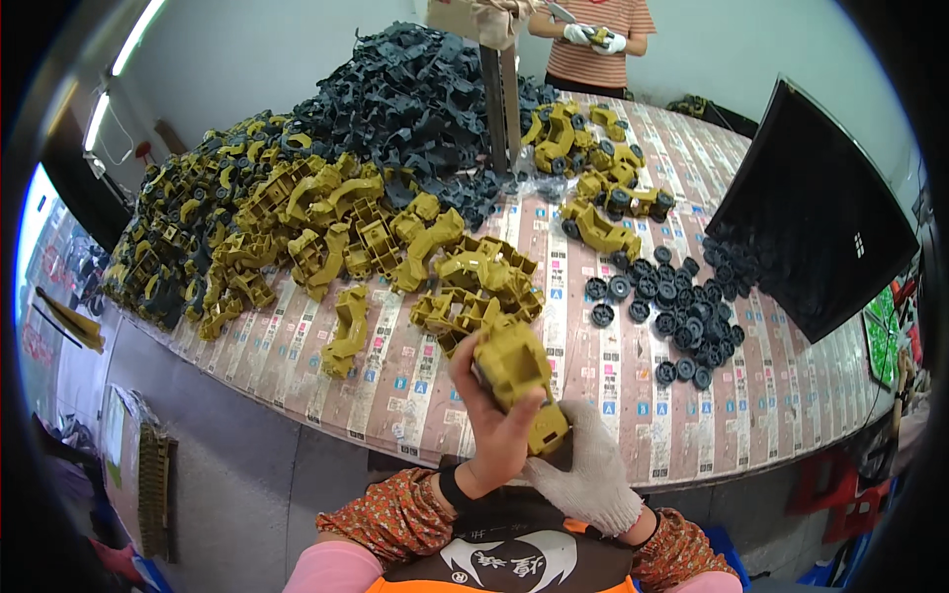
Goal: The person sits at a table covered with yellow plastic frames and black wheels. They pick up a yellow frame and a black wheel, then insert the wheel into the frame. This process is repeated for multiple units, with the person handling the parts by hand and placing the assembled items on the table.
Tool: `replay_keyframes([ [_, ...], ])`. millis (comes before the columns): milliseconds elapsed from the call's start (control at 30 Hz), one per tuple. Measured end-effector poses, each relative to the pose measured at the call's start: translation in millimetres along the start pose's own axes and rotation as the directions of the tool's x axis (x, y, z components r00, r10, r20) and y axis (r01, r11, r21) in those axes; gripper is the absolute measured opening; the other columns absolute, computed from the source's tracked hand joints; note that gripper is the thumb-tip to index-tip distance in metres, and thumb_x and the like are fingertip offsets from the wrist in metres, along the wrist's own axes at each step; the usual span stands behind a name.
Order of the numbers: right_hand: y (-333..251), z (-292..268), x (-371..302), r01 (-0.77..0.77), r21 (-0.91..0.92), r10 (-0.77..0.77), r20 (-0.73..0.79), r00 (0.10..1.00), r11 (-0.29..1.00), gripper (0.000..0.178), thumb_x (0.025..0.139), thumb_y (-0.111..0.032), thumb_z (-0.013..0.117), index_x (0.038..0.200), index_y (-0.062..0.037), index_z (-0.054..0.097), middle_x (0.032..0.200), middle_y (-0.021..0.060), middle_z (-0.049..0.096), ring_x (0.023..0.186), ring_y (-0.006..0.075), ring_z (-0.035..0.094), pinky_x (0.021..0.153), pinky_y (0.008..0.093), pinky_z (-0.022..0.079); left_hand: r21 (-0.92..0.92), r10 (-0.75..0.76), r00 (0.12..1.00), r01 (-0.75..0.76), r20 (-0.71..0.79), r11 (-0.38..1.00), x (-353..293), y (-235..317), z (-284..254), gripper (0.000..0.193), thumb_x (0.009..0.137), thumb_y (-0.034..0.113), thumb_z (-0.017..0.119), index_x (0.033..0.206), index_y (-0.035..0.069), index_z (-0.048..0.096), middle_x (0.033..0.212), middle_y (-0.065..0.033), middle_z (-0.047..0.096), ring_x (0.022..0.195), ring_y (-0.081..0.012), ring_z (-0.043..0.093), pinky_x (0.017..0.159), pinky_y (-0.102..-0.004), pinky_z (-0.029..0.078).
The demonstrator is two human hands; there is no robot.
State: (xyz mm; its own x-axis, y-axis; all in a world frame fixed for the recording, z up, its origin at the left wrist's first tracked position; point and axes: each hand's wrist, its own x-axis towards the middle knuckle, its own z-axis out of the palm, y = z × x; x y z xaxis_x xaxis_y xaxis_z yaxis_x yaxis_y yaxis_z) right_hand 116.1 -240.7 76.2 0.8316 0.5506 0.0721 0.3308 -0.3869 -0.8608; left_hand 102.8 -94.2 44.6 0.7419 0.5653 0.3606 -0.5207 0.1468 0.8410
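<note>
A mustard-yellow plastic toy truck body [516, 371] is held in front of me, just over the table's near edge, tilted. My bare left hand [497, 425] is closed round its left side, the thumb laid across it. In a white knit glove, my right hand [590, 474] grips the lower right end, its fingertips partly hidden behind the body. Beyond it on the table lie more yellow truck bodies [474, 287], and a single one [346, 331] lies to the left. Black toy wheels [682, 311] are heaped at the right.
A tall pile of dark plastic parts [405, 99] stands at the back, with yellow truck bodies with wheels [198, 188] heaped at left. A post [499, 109] rises from the table [554, 435]. At right leans a black panel [816, 212]. A person [593, 49] in white gloves stands across.
</note>
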Motion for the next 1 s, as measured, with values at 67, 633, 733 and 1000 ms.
replay_keyframes([
  [67,-9.5,-8.8,16.8,-0.037,-0.03,0.036,-0.028,0.999,0.999,0.068,0.084,-0.026,0.082,0.139,0.0007,0.052,0.111,0.026,0.07,0.098,0.0422,0.073,0.086,0.0472,0.059,-0.092,-0.173,0.982,0.18,0.07,0.979,18.7,5.8,5.6,0.079,0.104,0.01,0.069,0.162,0.019,0.017,0.149,-0.0114,0.042,0.133,-0.0206,0.051,0.112,-0.0369,0.046],
  [633,73.3,-160.9,348.0,0.017,0.46,0.088,-0.207,0.974,0.888,0.047,0.098,-0.024,0.069,0.13,0.0074,0.058,0.108,0.0163,0.066,0.085,0.0234,0.071,0.067,0.0325,0.059,0.277,-0.358,0.932,0.357,-0.047,0.892,15.1,35.8,-123.0,0.026,0.106,0.009,0.056,0.132,0.007,0.057,0.117,-0.0038,0.065,0.109,-0.0125,0.062,0.089,-0.0282,0.05],
  [733,72.2,-152.6,369.1,0.126,0.204,-0.021,-0.451,0.893,0.971,0.054,0.091,-0.014,0.068,0.136,0.0102,0.053,0.103,0.0202,0.069,0.077,0.0219,0.069,0.067,0.0347,0.058,0.315,-0.364,0.919,0.393,-0.149,0.864,3.6,37.7,-140.8,0.023,0.106,0.008,0.057,0.129,0.007,0.058,0.113,-0.0029,0.065,0.105,-0.0117,0.063,0.088,-0.0277,0.05],
  [1000,94.8,-113.1,293.7,0.036,-0.747,-0.109,-0.048,0.993,0.664,0.057,0.08,-0.031,0.077,0.127,-0.001,0.064,0.124,0.0266,0.066,0.112,0.0463,0.066,0.095,0.0511,0.056,0.38,-0.339,0.924,0.381,-0.176,0.843,-14.8,26.7,-175.1,0.019,0.107,0.007,0.057,0.126,0.006,0.06,0.11,-0.0024,0.065,0.103,-0.0102,0.063,0.084,-0.0256,0.05],
])
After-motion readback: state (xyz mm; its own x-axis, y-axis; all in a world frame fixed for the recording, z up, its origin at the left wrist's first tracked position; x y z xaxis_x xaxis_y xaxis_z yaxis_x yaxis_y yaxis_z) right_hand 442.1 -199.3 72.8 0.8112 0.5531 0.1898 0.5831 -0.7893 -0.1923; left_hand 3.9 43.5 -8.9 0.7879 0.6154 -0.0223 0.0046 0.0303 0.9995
